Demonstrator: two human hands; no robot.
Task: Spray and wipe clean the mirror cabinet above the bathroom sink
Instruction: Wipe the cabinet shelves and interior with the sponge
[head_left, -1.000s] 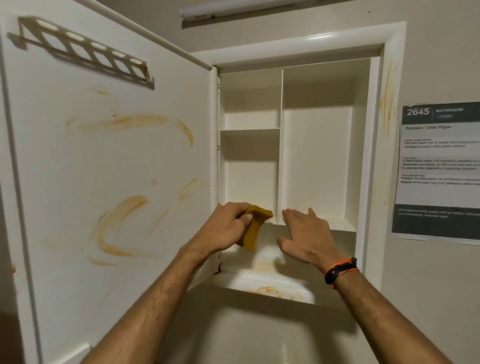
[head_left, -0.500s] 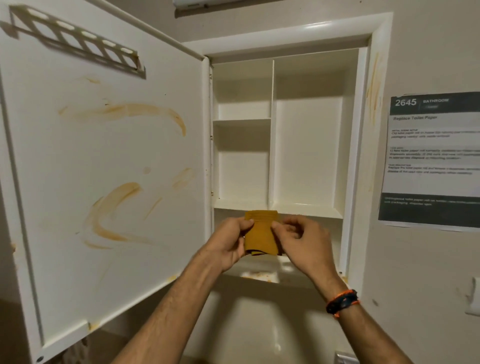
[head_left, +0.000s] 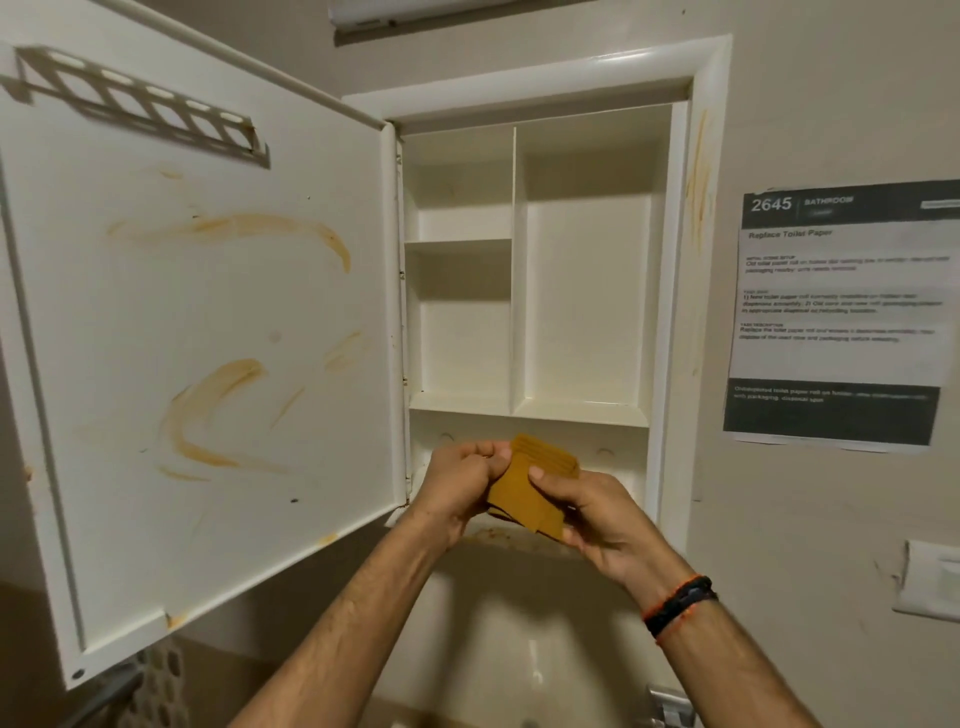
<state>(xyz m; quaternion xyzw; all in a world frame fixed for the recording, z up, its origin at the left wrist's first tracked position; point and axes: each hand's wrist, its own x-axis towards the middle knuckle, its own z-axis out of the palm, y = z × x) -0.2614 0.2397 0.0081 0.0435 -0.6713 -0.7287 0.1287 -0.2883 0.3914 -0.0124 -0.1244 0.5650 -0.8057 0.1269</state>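
The white wall cabinet (head_left: 675, 249) stands open, its shelves bare. Its door (head_left: 197, 332) is swung out to the left, and the inner face carries brownish-orange smears. More orange streaks run down the right side of the frame, and some stain lies on the bottom ledge. In front of the lowest compartment, both hands hold a folded mustard-yellow cloth (head_left: 524, 493). My left hand (head_left: 462, 488) grips its left edge. My right hand (head_left: 597, 519) pinches its right side, with a dark and orange band on the wrist.
A printed notice (head_left: 841, 312) headed "2645 BATHROOM" is taped to the wall at the right. Below it sits a white wall switch plate (head_left: 930, 582). A light fixture (head_left: 395, 13) runs above the cabinet. The sink basin (head_left: 519, 675) and a metal tap lie below the hands.
My hands have drawn back from the lower shelf and come together on the cloth. A second ago only the left hand held it; now both hold it, turned at a slant.
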